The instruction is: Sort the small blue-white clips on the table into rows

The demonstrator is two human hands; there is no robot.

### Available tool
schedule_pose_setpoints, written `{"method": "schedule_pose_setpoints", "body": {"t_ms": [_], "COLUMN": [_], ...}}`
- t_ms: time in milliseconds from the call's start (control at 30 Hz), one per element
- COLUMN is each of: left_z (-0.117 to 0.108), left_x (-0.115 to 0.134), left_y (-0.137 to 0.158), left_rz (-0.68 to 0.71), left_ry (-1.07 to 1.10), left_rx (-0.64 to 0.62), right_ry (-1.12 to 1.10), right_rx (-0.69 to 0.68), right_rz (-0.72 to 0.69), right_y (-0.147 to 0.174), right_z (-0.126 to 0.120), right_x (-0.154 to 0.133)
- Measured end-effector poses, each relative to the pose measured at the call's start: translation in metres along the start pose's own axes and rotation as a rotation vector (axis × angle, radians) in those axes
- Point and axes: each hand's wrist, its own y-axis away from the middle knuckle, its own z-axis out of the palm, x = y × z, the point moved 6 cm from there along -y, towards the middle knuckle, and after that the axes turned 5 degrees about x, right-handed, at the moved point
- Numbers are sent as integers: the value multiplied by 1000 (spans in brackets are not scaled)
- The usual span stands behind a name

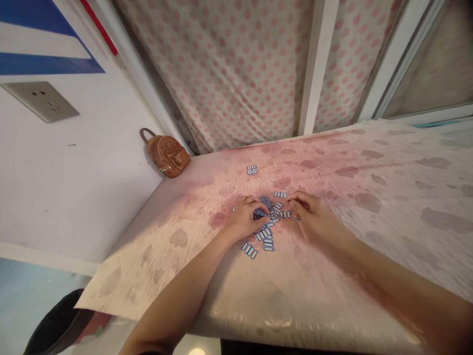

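Observation:
Small flat blue-and-white pieces [268,242], each with white panels edged in blue, lie in a loose, overlapping pile on the table. On the pile's left side is my left hand [244,218], its thumb and fingers curled round a dark-blue cluster of these pieces. My right hand [308,212] is at the right side of the pile, thumb and fingertips pinched together. Whatever is between those fingertips is too small to make out. One piece [294,215] lies close under the right hand, and another piece [280,195] is just beyond the pile.
A block of similar white panels [252,170] lies farther back on the patterned tablecloth [351,281]. A small brown backpack-shaped bag [169,155] stands at the back left corner by the wall. Behind the table hangs a dotted curtain [236,74]. A wall socket [42,101] is at left.

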Motion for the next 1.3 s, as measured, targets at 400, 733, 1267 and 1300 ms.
{"method": "schedule_pose_setpoints", "body": {"t_ms": [400,733,1267,1300], "left_z": [-3,-13,-2,-2], "left_x": [12,-2,19,22], "left_y": [-1,-1,3,3], "left_rz": [2,-164,-69,-59], "left_ry": [138,267,321,308], "left_rx": [127,247,217,241], "right_ry": [47,-102,-334,-317], "right_rx": [-107,8,13,18], "right_rz": [-63,130,165,156], "right_y": [5,2,3,4], "right_z": [12,-3,3,3], "right_x": [-11,1,-2,-3]}}
